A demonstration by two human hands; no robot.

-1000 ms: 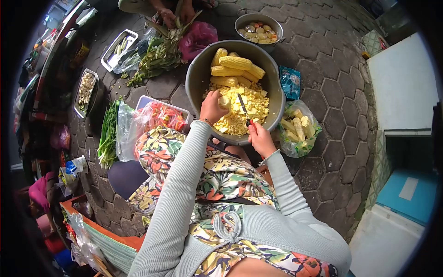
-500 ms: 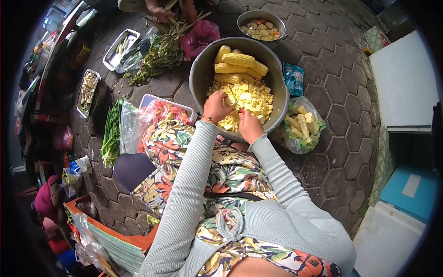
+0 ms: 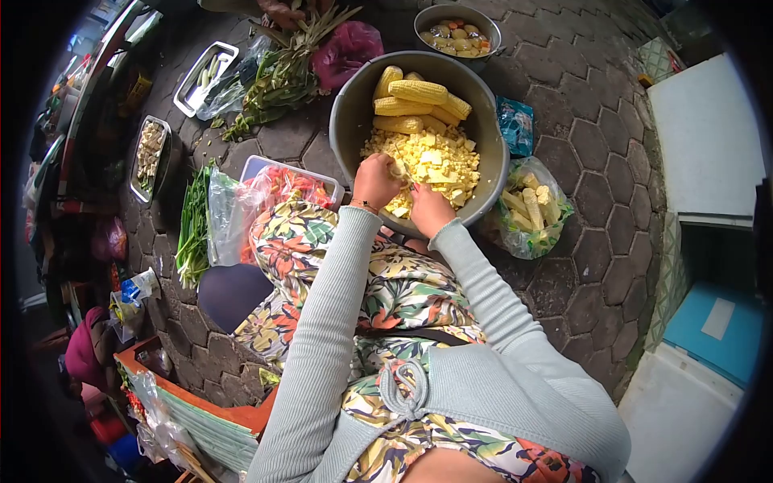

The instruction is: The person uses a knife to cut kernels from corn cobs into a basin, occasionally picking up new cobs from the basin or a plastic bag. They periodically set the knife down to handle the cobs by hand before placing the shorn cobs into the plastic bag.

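A large grey tub (image 3: 345, 137) stands in front of me. Whole peeled corn cobs (image 3: 415, 91) are piled at its far side, and cut corn kernels (image 3: 439, 161) cover the nearer part. Low over the kernels, my left hand (image 3: 377, 182) is closed round a pale piece of corn cob (image 3: 396, 169), mostly hidden by the fingers. Just right of it, my right hand (image 3: 431, 209) is closed on a knife, whose red handle showed a moment ago; now the fingers cover most of it.
A plastic bag of stripped cobs (image 3: 531, 208) and a teal packet (image 3: 515, 126) lie right of the tub. Behind is a metal pot (image 3: 459, 36). To the left are a tray of cut red vegetables (image 3: 299, 187), green onions (image 3: 193, 229) and husks (image 3: 282, 80) near another person's hands (image 3: 282, 12).
My hands have drawn closer together, and the knife blade and red handle have mostly gone from sight. The view has tipped slightly, so the tub sits higher in the picture.
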